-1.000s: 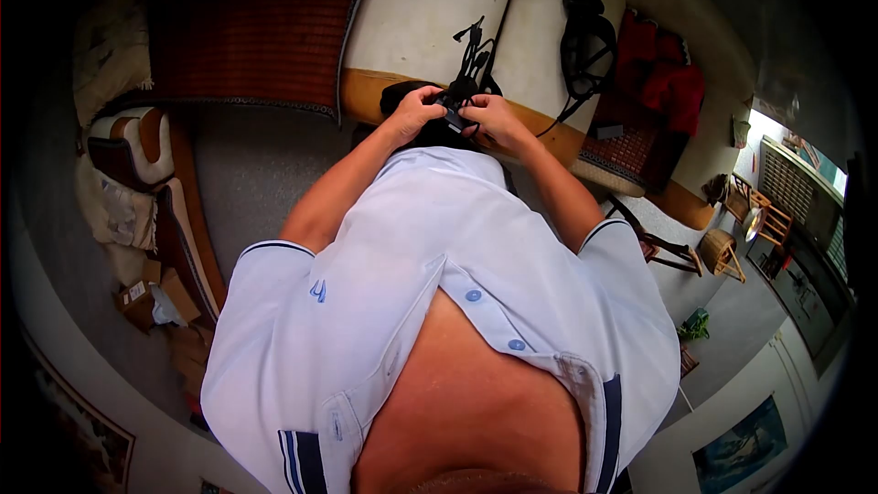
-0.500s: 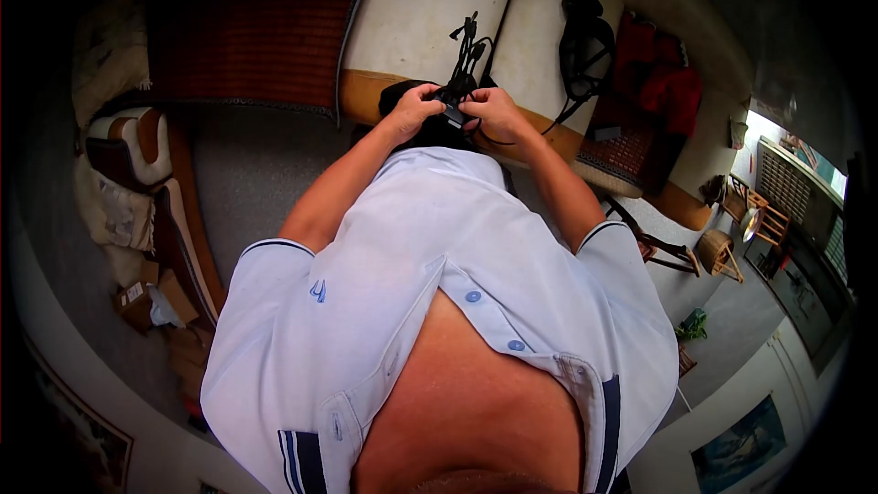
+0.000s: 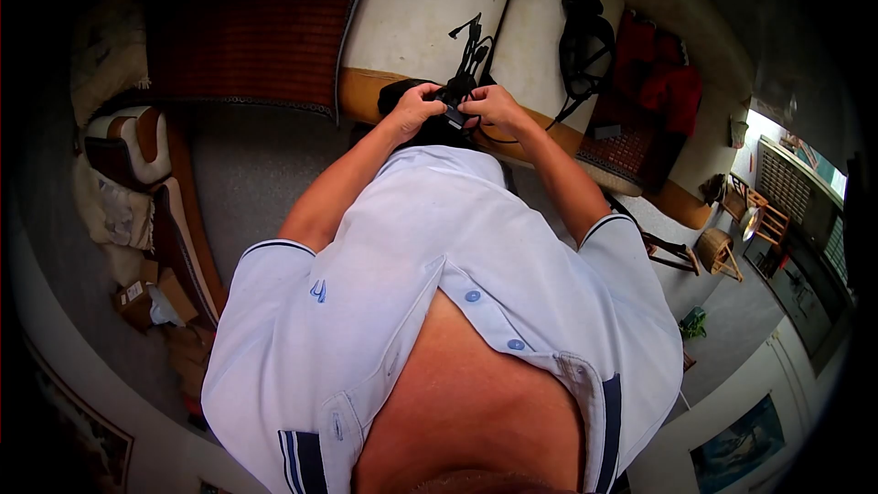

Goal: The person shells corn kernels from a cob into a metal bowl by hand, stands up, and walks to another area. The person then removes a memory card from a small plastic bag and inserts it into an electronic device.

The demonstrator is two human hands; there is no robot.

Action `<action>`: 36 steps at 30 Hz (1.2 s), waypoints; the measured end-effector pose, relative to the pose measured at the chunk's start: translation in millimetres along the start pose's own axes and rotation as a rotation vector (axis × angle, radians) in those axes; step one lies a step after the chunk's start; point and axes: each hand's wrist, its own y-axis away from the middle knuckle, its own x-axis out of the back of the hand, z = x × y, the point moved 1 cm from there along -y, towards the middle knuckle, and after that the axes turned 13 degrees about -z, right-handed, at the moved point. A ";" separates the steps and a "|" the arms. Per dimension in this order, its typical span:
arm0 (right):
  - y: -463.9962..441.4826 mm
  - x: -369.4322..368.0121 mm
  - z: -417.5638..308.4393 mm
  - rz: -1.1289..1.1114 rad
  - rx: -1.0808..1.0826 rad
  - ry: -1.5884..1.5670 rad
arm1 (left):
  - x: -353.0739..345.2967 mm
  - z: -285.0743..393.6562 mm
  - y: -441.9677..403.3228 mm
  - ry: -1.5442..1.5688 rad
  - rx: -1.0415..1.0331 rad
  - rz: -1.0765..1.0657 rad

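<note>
My left hand (image 3: pixel 417 113) and my right hand (image 3: pixel 495 109) meet in front of my lap. Between them is a small black box (image 3: pixel 455 116), pinched by the fingers of both hands from either side. A bunch of black cables (image 3: pixel 469 59) stands up from around the box, with loose connector ends on top. One cable runs off past my right hand toward the sofa. The undersides of the box and some fingertips are hidden.
Black headgear with straps (image 3: pixel 585 48) lies on the cream sofa cushion (image 3: pixel 428 9). Red cloth (image 3: pixel 669 82) and a small grey box (image 3: pixel 607 132) lie to its right. A brown woven mat (image 3: pixel 256 27) covers the seat at left. Wooden stools (image 3: pixel 719 253) stand farther right.
Both hands stay nearly in place on the box. The cable ends have shifted slightly to the right.
</note>
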 end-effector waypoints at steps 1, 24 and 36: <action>-0.9 0.0 1.1 -0.002 0.005 -0.005 | -0.2 0.6 -0.2 -0.006 0.000 -0.002; -0.5 -6.8 3.2 0.027 0.095 -0.020 | 0.9 -2.8 2.1 -0.020 0.014 0.029; 2.5 -4.1 -2.1 -0.023 0.068 0.011 | -0.8 1.7 3.6 -0.012 0.007 0.026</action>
